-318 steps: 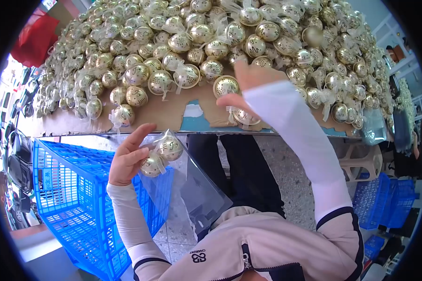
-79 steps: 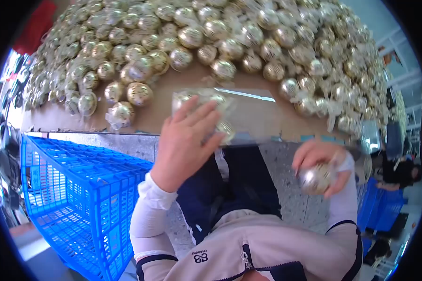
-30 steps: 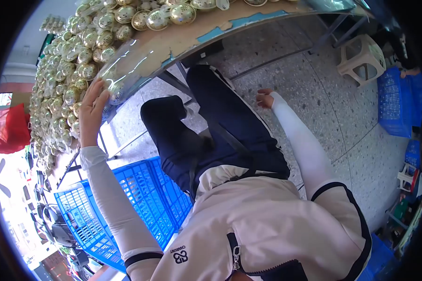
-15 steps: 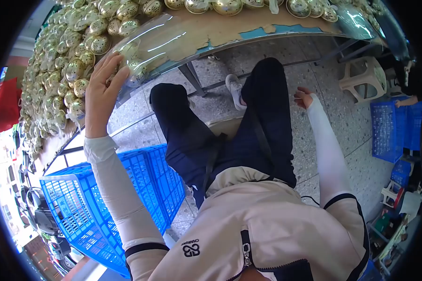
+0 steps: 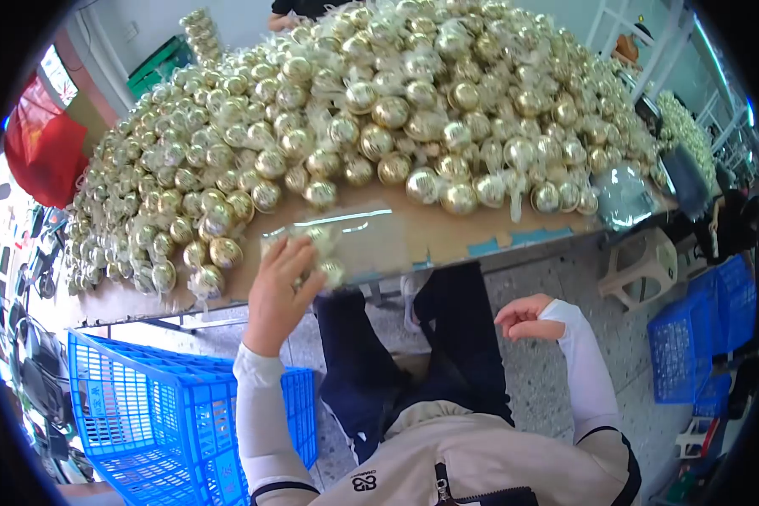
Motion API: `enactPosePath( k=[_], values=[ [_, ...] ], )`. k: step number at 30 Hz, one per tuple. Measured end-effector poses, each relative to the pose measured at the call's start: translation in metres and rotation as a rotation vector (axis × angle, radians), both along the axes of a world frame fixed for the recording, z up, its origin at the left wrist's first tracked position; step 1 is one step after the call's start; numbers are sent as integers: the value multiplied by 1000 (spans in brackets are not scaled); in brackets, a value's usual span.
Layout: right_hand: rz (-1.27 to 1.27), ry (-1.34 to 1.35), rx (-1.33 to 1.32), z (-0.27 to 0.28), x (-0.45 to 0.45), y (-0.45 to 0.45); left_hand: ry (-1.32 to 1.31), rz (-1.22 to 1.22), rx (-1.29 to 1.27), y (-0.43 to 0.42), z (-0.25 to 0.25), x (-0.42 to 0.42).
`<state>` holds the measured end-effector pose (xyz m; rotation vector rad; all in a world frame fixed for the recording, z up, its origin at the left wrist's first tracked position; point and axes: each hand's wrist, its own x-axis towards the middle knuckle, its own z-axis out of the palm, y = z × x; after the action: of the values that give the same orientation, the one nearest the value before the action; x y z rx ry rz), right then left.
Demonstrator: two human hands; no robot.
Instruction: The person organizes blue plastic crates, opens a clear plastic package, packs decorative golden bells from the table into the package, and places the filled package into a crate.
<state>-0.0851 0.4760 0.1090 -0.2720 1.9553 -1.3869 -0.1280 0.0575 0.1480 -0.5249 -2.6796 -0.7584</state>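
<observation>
My left hand (image 5: 282,295) rests at the table's front edge with its fingers stretched out and its thumb apart, against a clear plastic bag (image 5: 367,240). A couple of small gold balls (image 5: 331,271) show inside the bag beside my thumb. Over the floor, to the right of my knees, hangs my right hand (image 5: 527,319). Its fingers are loosely bent, with nothing visible in them. Beyond the bag lies a big heap of shiny gold balls (image 5: 392,112), many in clear plastic wrap.
Blue plastic crates (image 5: 177,396) stand at my left, below the brown tabletop (image 5: 447,240). To the right are a beige stool (image 5: 641,268) and another blue crate (image 5: 681,358). A person's arm (image 5: 282,18) shows behind the heap.
My view has tipped up, showing more of the heap. My left hand stays against the bag, its fingers somewhat more bent. My right hand has turned and still hangs right of my knees.
</observation>
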Motion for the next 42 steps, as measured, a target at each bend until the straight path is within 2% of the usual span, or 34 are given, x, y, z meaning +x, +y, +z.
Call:
enactPosePath(
  k=[1,4,6,10,12,14,16,19,24,26,29,34,36,39,42],
  values=[
    [84,55,-40,24,-10,-12,-7,11,0,1,1,1],
    [200,513,-15,82,-58,-45,3,23,2,0,3,-1],
    [70,659,60,109,-97,-70,6,21,1,0,5,-3],
    [-76,1109,153,122,-187,-122,32,60,-13,-1,-4,-7],
    [-41,1544,394,118,-239,-145,16,95,-40,0,-2,-7],
    [-102,1522,738,123,-268,-175,3,96,-46,-1,-3,-7],
    [-149,1338,1014,126,-287,-203,5,95,-50,-3,-4,-8],
    [-125,1250,1199,123,-304,-223,-21,94,-44,-3,-2,-9],
    [-135,1261,1253,126,-299,-232,-51,86,-37,-4,-1,-10],
    [-161,1555,931,118,-297,-212,-36,89,-33,-5,-4,-12],
    [-88,1771,700,119,-288,-187,-58,92,-32,-5,-2,-12],
    [-42,1635,1087,122,-289,-201,-56,81,-20,-5,-6,-14],
    [-11,1043,1300,148,-279,-238,-80,98,-27,-4,-4,-13],
    [-44,1276,1257,124,-288,-242,-109,153,-69,1,1,-12],
    [-63,1234,1332,107,-315,-246,-105,184,-202,4,10,-11]
  ],
)
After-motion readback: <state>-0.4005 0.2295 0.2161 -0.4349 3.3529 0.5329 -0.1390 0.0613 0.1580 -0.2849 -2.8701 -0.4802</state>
